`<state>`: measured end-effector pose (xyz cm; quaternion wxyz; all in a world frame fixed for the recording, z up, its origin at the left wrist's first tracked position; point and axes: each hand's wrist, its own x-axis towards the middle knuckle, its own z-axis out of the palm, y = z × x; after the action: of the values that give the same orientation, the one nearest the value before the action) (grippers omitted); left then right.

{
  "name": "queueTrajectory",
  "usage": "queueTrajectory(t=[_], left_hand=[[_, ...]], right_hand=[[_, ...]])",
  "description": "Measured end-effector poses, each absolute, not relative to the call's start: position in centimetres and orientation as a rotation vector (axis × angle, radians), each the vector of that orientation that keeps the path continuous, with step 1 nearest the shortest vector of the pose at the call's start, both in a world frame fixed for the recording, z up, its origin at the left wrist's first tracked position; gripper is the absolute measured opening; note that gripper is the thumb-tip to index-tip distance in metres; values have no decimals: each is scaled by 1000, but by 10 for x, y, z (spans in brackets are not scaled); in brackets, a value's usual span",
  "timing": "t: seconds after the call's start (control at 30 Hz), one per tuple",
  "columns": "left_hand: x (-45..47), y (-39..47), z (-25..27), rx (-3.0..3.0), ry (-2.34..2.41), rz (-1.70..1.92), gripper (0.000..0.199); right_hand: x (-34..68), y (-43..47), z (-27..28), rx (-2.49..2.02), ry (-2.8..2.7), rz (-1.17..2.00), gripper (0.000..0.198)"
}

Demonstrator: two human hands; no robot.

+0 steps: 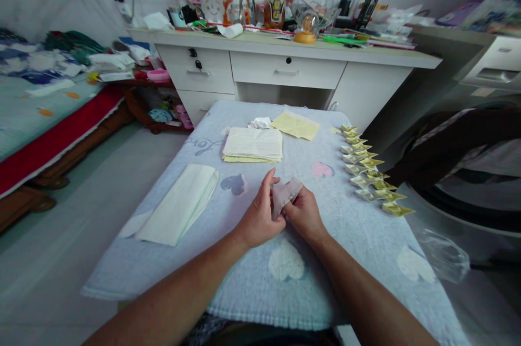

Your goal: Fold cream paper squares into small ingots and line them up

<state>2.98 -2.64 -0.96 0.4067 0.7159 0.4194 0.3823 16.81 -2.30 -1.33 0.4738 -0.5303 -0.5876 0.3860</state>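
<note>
Between my two hands, over the middle of the cloth-covered table, is a small piece of folded white paper (285, 195). My left hand (262, 213) holds its left side, thumb below and fingers up behind it. My right hand (304, 213) pinches the lower right side, with some fingers hidden behind the paper. Beyond the hands lies a stack of white and yellow paper sheets (252, 144). A loose yellow sheet (296, 125) and a crumpled white paper (259, 123) are behind it. To the left rests a folded pale paper (179, 202).
Several folded paper boats (368, 167) stand in rows along the table's right edge. A clear plastic bag (443, 256) hangs beside that edge. Behind the table is a white desk (285, 55) crowded with jars and packets. A bed (52, 112) is at left, a washing machine (488, 80) at right.
</note>
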Motion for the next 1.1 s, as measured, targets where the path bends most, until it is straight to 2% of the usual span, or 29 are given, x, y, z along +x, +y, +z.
queueTrajectory(t=[0.07, 0.33, 0.53, 0.8, 0.87, 1.0, 1.07, 1.1], left_hand=[[32, -28, -10, 1781, 1085, 999, 101], [35, -25, -16, 1579, 1087, 1123, 79], [38, -28, -12, 1485, 978, 1151, 76], [34, -29, 3, 1224, 924, 1128, 66], [32, -29, 4, 1138, 870, 1057, 67], [23, -27, 5, 1004, 627, 942, 81], [20, -25, 5, 927, 542, 926, 78], [19, -25, 5, 893, 551, 929, 71]], right_hand=[[166, -24, -9, -1323, -1503, 856, 2], [164, -26, -4, -1355, -1656, 632, 7], [169, -27, -3, -1221, -1658, 563, 26], [171, -31, -1, -1141, -1602, 516, 15], [173, -31, -1, -1131, -1612, 490, 17], [178, -32, 1, -1092, -1645, 442, 22], [179, -33, 2, -1072, -1668, 422, 26], [179, -34, 3, -1066, -1684, 414, 28]])
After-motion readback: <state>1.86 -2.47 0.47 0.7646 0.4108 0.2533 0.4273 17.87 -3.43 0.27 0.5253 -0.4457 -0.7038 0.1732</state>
